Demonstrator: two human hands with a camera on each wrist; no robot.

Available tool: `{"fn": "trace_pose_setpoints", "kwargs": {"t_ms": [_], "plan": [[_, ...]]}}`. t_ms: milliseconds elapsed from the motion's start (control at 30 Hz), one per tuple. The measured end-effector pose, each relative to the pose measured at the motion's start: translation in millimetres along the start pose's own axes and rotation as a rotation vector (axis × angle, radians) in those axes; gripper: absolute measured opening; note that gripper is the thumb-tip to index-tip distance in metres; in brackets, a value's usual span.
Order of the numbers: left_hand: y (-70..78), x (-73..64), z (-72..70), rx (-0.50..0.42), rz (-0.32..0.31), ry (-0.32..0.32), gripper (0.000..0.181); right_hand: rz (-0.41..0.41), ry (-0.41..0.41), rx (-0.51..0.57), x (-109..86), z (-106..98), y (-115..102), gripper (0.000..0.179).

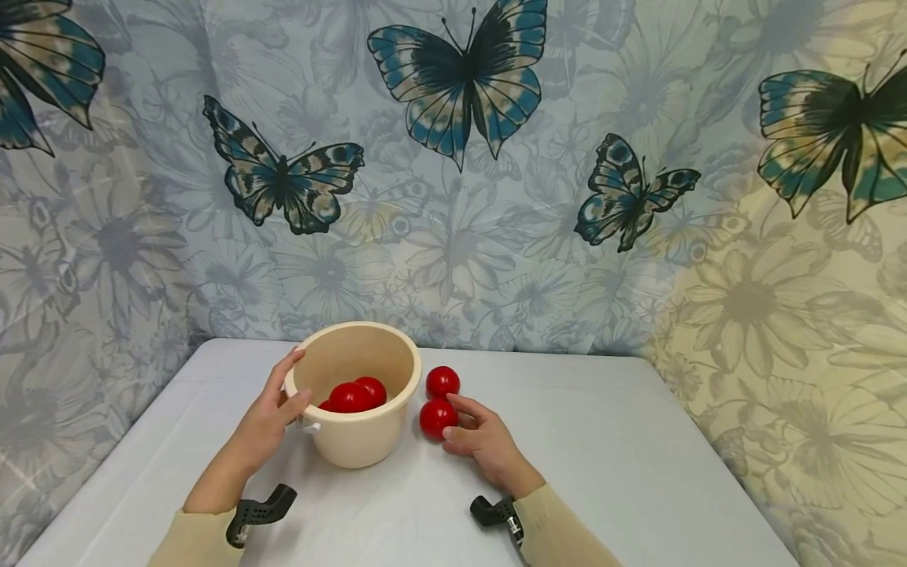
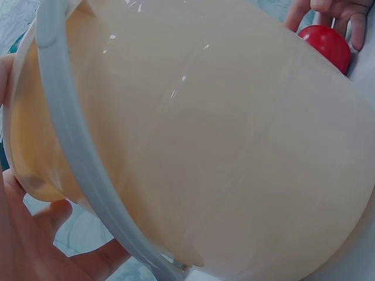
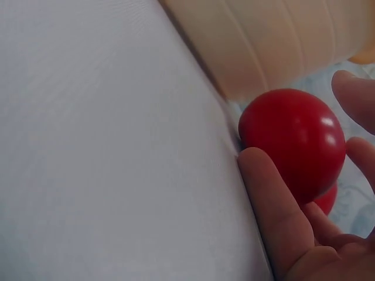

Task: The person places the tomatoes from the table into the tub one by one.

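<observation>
My left hand (image 1: 258, 425) grips the left rim of a cream plastic bucket (image 1: 357, 442), which stands on the table with its mouth tipped towards me. Inside it lie several red balls (image 1: 350, 398). Across the left wrist view runs the bucket's pale handle (image 2: 76, 140), hanging down along its side. To the right of the bucket are two more red balls, a far one (image 1: 442, 381) and a near one (image 1: 435, 420). My right hand (image 1: 492, 451) is at the near ball (image 3: 293, 143), fingers spread around its side; one digit stands apart from it in the right wrist view.
A white cloth covers the table (image 1: 602, 457). Behind it and at both sides hangs a fabric backdrop (image 1: 460, 260) printed with flowers and butterflies. Black camera mounts (image 1: 265, 508) sit on both wrists, by the beige sleeves (image 1: 560, 528).
</observation>
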State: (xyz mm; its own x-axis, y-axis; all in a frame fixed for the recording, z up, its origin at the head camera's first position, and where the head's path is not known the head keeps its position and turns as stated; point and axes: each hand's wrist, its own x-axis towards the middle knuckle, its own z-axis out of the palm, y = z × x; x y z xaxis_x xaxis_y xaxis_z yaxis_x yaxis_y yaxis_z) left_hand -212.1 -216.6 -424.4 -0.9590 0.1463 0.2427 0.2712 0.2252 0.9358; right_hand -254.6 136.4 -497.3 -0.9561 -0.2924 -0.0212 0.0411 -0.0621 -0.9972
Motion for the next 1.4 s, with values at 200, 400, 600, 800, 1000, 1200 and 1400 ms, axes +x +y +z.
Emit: {"fn": "trace_pose_setpoints", "kwargs": {"t_ms": [200, 400, 600, 800, 1000, 1200, 1400], "plan": [[-1.3, 0.5, -0.5, 0.002, 0.004, 0.001, 0.069, -0.002, 0.029, -0.053, 3.7, 7.2, -0.4, 0.062], [-0.7, 1.2, -1.1, -0.004, 0.004, 0.005, 0.069, -0.017, 0.074, -0.106, 8.8, 10.5, 3.1, 0.056], [-1.3, 2.1, -0.4, -0.012, 0.005, -0.003, 0.069, -0.035, 0.083, -0.089, 8.4, 9.4, 4.3, 0.054], [-1.8, 1.5, -0.7, -0.003, -0.001, -0.002, 0.069, -0.043, 0.07, -0.035, 3.7, 6.6, 4.5, 0.056], [-1.2, 0.2, -2.2, 0.023, 0.008, 0.004, 0.069, -0.016, 0.071, 0.163, -8.0, -7.0, 2.1, 0.064], [-1.8, 0.1, -1.2, 0.002, 0.012, 0.001, 0.069, 0.006, 0.122, 0.296, -12.7, -22.3, -0.2, 0.069], [-4.0, 1.0, 0.0, -0.001, 0.025, 0.003, 0.068, -0.007, 0.147, 0.401, -12.8, -30.6, -7.1, 0.067]]}}
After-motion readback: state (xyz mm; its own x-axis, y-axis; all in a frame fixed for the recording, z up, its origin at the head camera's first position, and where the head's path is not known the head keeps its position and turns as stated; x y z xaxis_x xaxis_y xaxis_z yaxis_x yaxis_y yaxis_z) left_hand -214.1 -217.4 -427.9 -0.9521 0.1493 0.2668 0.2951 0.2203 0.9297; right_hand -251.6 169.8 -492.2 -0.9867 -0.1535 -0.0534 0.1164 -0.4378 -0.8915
